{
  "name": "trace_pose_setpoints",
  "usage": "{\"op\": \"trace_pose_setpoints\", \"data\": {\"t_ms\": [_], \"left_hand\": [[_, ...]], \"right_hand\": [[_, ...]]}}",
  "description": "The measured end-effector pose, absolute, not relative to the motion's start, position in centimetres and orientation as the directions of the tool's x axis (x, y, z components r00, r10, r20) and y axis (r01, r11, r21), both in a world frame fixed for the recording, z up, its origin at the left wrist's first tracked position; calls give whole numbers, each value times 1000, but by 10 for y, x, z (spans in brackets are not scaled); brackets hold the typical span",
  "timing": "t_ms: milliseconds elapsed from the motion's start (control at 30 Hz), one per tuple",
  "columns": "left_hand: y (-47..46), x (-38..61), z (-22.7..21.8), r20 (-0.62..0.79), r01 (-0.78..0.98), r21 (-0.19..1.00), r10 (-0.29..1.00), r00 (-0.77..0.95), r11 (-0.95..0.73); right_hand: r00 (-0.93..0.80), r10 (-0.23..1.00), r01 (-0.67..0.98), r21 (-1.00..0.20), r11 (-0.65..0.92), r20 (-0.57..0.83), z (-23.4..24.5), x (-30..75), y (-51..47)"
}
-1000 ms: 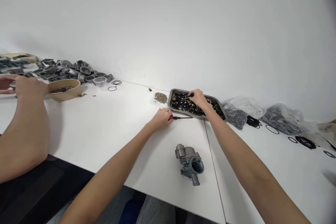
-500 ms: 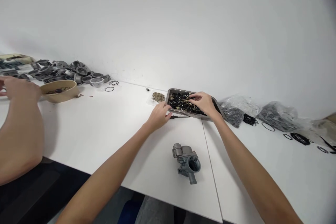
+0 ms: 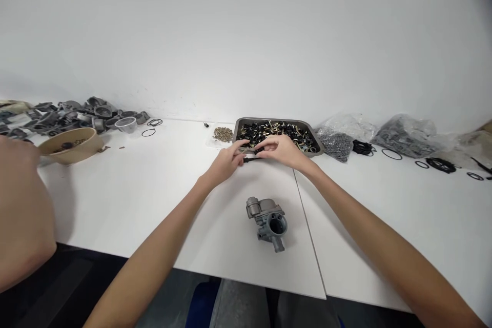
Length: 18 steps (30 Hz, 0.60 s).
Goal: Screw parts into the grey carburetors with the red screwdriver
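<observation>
Both hands meet at the near rim of a metal tray (image 3: 317,144) heaped with small black and brass-coloured parts. My right hand (image 3: 282,150) pinches a small black part (image 3: 258,151) in its fingertips; its exact kind is too small to make out. Facing it from the left is my left hand (image 3: 226,163), index finger and thumb apart beside the tray's rim. A thin dark tool resembling a screwdriver (image 3: 251,159) lies just below the fingertips, in front of the tray. Nearer to me, a grey metal carburetor (image 3: 268,221) rests on the white table, its round bore facing me.
Brass bits (image 3: 223,134) lie in a pile left of the tray. Clear bags of parts (image 3: 334,144) and black rings (image 3: 441,165) line the right. Far left are a tan bowl (image 3: 82,149), a clear cup (image 3: 126,124), grey castings (image 3: 69,115) and another person's arm (image 3: 25,215).
My right hand has drawn back from among the tray's parts to its near rim, holding a small black part. My left hand stays close by. The view has shifted slightly.
</observation>
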<state>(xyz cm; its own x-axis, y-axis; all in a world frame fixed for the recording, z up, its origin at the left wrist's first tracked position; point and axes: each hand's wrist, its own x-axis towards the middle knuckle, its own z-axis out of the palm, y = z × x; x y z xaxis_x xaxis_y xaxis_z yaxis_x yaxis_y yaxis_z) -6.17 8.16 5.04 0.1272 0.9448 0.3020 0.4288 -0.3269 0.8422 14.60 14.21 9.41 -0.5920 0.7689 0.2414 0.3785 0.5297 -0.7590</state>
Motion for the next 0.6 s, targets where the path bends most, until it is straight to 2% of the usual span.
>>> {"op": "trace_pose_setpoints", "data": {"t_ms": [100, 200, 300, 367, 500, 600], "left_hand": [[82, -63, 56, 242, 191, 949, 968, 70, -251], [83, -61, 58, 299, 12, 954, 954, -36, -298], [84, -59, 58, 376, -34, 921, 907, -188, -389], [84, -57, 57, 372, -53, 917, 897, -239, -395], [85, -56, 56, 327, -97, 927, 908, -262, -362], [85, -56, 58, 321, -59, 936, 912, -256, -346]], "right_hand": [[-623, 770, 311, -859, 407, 139, 86, 146, 142], [-645, 750, 178, -925, 335, 147, 78, 134, 134], [-631, 763, 88, -964, 250, 140, 71, 122, 125], [-611, 782, 51, -980, 192, 121, 68, 117, 122], [-606, 790, -26, -995, 98, 93, 64, 113, 118], [-599, 797, -68, -997, 48, 79, 64, 112, 116]]}}
